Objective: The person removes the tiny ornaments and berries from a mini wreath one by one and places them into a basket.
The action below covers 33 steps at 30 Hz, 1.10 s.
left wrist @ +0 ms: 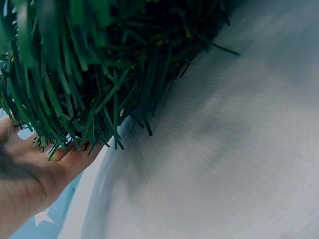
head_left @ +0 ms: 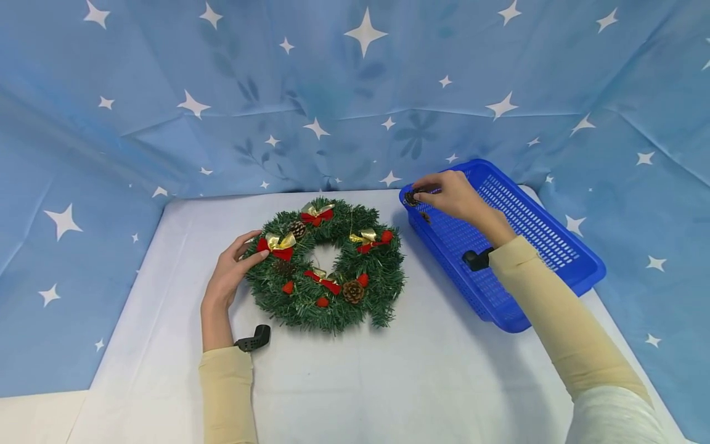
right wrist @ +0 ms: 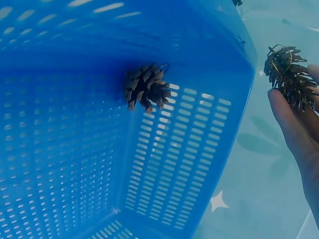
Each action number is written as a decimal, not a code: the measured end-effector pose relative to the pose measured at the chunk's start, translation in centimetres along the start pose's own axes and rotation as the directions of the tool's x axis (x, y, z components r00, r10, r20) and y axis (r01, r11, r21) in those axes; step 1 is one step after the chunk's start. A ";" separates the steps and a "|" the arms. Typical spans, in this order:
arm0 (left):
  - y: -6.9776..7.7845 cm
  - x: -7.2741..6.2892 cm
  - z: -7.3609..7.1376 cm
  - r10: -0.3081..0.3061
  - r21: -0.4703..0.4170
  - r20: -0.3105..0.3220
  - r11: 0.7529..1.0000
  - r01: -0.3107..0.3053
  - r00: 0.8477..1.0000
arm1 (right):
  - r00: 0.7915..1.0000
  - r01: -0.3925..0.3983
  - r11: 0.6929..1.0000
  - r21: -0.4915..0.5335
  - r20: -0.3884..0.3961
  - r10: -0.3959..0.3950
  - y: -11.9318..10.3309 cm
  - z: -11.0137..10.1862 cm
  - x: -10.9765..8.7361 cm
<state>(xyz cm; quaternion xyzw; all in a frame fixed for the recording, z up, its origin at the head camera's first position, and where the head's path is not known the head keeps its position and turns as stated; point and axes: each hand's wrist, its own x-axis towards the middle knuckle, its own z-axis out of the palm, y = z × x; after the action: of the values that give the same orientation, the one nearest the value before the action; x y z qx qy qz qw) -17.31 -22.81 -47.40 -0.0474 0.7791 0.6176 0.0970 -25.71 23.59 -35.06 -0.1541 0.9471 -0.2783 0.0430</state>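
Basket, blue, contains one pinecone in the head view; at its corner the right grip pinches a second pinecone; the left grip holds the wreath on the worktop. Left wrist: wreath hides fingers. Right wrist: right grip cut off.

Bare left hand and right hand; smooth, close-fitting beige left sleeve and beige right sleeve, the latter meeting white fabric at lower right. A small, angular black left wrist camera and matching right wrist camera.
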 end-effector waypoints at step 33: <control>-0.3 0.3 -0.1 0.007 0.005 0.002 1.000 -0.007 1.000 | 0.998 -0.058 0.998 -0.037 -0.021 0.057 3.0 -0.5 -1.0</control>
<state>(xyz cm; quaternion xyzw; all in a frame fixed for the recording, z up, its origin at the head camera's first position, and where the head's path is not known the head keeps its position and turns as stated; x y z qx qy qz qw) -17.59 -22.92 -47.76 -0.0439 0.7807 0.6160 0.0959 -25.65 26.50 -36.28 -0.1247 0.9565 -0.2607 0.0388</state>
